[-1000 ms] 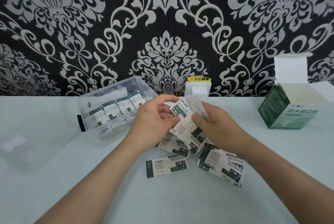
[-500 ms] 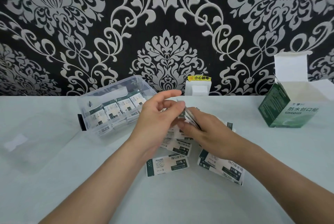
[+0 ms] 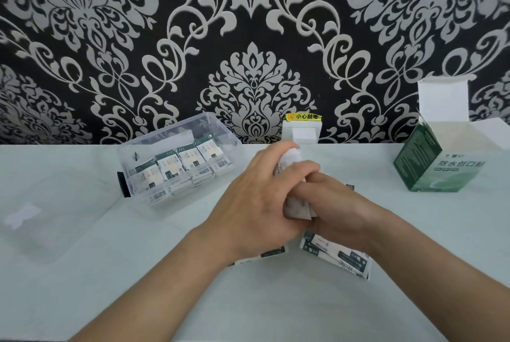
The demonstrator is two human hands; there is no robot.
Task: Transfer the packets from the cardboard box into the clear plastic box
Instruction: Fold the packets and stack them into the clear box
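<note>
- Over at the middle of the table (image 3: pixel 138 286), the left hand (image 3: pixel 254 203) and right hand (image 3: pixel 339 209) are pressing together around a small stack of packets (image 3: pixel 296 207). Fingers are curling round it from both sides, knuckles touching.
- Pretty sure they're squaring the stack up so it's going in as one tidy bundle instead of one at a time.
- Just left of the hands, the clear plastic box (image 3: pixel 138 148) is sitting open and a bit tilted. A row of packets (image 3: pixel 176 166) is standing upright inside, and I can't tell how much room is left.
- Well off to the right, the cardboard box (image 3: pixel 430 173) is standing with its flaps up. No seeing inside from here.
- Loose packets (image 3: pixel 336 254) are lying flat right under the wrists, some hiding beneath the left one, so more are waiting their turn.
- What looks like the clear lid (image 3: pixel 33 217) is lying far left, and a wall socket (image 3: pixel 302 134) with a yellow sticker (image 3: pixel 303 116) is sitting behind the hands.
- Nothing seems to be blocking the short hop leftward; only the box's near wall is needing a lift over.
</note>
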